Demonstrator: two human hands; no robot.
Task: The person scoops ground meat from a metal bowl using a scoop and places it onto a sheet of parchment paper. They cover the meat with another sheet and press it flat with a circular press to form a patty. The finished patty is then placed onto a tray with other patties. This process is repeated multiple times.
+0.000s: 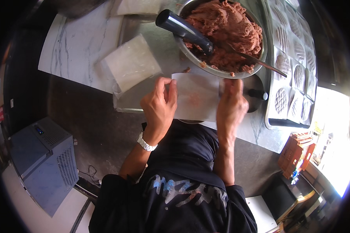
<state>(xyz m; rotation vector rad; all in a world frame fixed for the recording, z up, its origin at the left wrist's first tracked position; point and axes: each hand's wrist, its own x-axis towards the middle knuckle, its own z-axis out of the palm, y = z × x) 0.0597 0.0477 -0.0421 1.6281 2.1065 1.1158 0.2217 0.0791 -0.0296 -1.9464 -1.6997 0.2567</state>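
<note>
A square sheet of white paper (pixel 197 96) lies before me, a faint pink smear in its middle. The rounded rim of a metal piece (pixel 191 121) shows under its near edge. My left hand (pixel 160 102) pinches the sheet's far left corner between thumb and fingers. Beside the right edge is my right hand (pixel 233 102), blurred, its fingers drawn together; whether they grip the paper is unclear. Just beyond stands a steel bowl (pixel 192 59) heaped with ground meat (pixel 227 23). A black cylindrical handle (pixel 183 29) and a thin metal utensil (pixel 259 62) lean in it.
At right, a metal tray (pixel 269 116) carries several ridged patties (pixel 281 100) on paper squares. A dark round disc with a knob (pixel 255 93) lies right of my right hand. Wrapped paper sheets (pixel 132 64) rest on a metal tray (pixel 128 104) at left. The marble-patterned tabletop (pixel 73 49) ends near my waist.
</note>
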